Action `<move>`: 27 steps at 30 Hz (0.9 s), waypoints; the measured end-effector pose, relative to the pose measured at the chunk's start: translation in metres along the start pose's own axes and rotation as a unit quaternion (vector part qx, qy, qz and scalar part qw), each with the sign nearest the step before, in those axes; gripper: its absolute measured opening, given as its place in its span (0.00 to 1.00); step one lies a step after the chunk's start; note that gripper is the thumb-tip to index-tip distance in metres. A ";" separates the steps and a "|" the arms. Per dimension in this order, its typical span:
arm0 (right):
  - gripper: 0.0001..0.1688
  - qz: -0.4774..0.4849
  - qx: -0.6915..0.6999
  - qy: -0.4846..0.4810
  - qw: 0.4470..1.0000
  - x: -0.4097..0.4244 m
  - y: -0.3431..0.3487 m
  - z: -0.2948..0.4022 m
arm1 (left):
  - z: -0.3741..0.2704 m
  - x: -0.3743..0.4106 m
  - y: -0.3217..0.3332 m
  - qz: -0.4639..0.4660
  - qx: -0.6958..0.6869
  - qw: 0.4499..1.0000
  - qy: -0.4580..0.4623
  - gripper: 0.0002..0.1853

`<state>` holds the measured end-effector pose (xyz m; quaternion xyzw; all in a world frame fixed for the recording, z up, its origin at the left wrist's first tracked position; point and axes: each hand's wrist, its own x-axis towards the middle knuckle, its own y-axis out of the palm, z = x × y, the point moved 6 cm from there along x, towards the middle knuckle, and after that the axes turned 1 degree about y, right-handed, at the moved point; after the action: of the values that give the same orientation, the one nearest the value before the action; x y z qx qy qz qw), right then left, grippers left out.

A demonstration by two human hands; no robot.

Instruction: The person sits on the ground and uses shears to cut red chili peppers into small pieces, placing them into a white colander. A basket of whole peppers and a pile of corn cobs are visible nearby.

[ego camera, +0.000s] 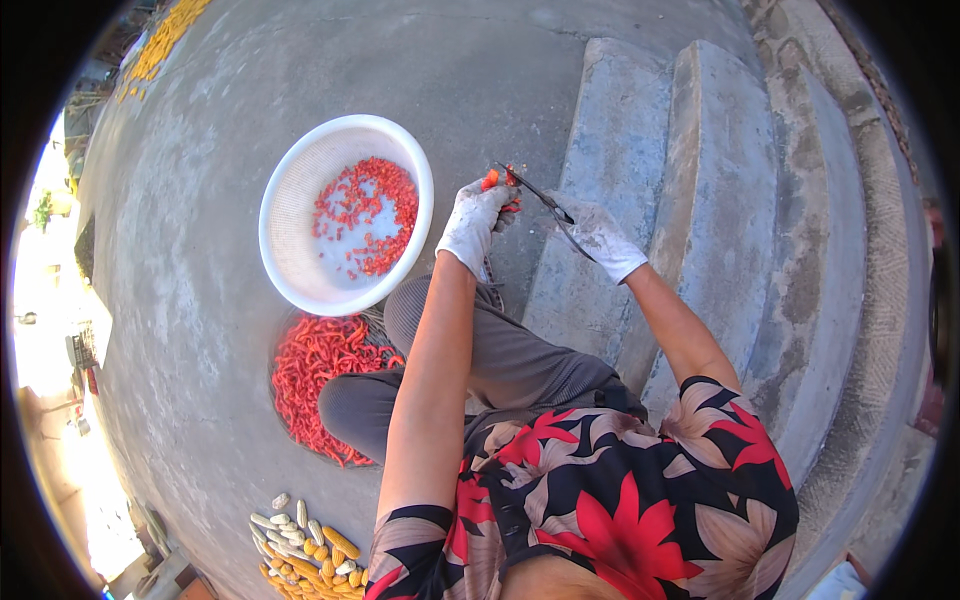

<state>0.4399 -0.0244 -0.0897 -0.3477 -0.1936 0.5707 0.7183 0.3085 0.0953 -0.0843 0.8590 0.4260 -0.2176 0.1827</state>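
Note:
White work gloves cover both hands. My left hand [475, 217] is closed around red chili peppers [490, 179], whose ends stick out past the fingers. In my right hand [592, 229] is a pair of dark metal scissors [551, 204]. Their blades reach across to the peppers at the left fingertips, and small red bits show beside the tip. Left of my left hand stands a white plastic basin [289, 232] with perforated walls. Cut red pepper pieces [394, 217] lie scattered over its bottom, thickest along the right side.
Whole red chili peppers [319, 379] fill a shallow round basket beside my knees, partly under the basin. Corn cobs [307, 551], some stripped, lie on the concrete floor [202, 300] at lower left. Concrete steps [720, 187] rise on the right. More yellow corn [161, 41] lies at far upper left.

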 end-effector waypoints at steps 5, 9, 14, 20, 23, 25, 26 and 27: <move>0.32 -0.009 -0.055 0.007 0.998 -0.001 -0.003 -0.001 | 0.005 0.005 0.001 0.006 0.026 1.000 -0.013 0.07; 0.30 -0.016 -0.098 -0.017 0.995 -0.004 -0.006 0.006 | 0.005 0.007 -0.001 -0.003 0.071 0.997 -0.001 0.08; 0.30 0.024 -0.100 0.000 0.995 -0.003 -0.008 -0.004 | 0.006 0.006 0.002 0.012 0.129 0.992 -0.006 0.10; 0.32 -0.012 -0.062 0.073 0.995 0.002 -0.015 -0.016 | 0.003 0.001 0.001 0.030 0.082 0.996 0.009 0.09; 0.33 -0.024 -0.032 0.064 0.997 -0.002 -0.019 -0.006 | 0.003 0.003 -0.002 0.027 0.063 0.998 0.002 0.08; 0.33 -0.015 -0.003 0.050 0.999 -0.009 -0.017 0.001 | 0.006 0.005 -0.004 0.011 0.026 1.000 -0.013 0.08; 0.33 -0.029 0.026 0.003 0.999 -0.010 -0.017 0.008 | 0.006 0.006 -0.003 0.015 0.014 1.000 -0.007 0.07; 0.33 -0.016 0.006 0.007 1.000 -0.010 -0.015 0.008 | 0.006 0.006 -0.004 0.013 0.006 1.000 -0.007 0.07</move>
<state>0.4419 -0.0330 -0.0726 -0.3443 -0.1906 0.5575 0.7310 0.3072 0.0983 -0.0934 0.8642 0.4119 -0.2233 0.1835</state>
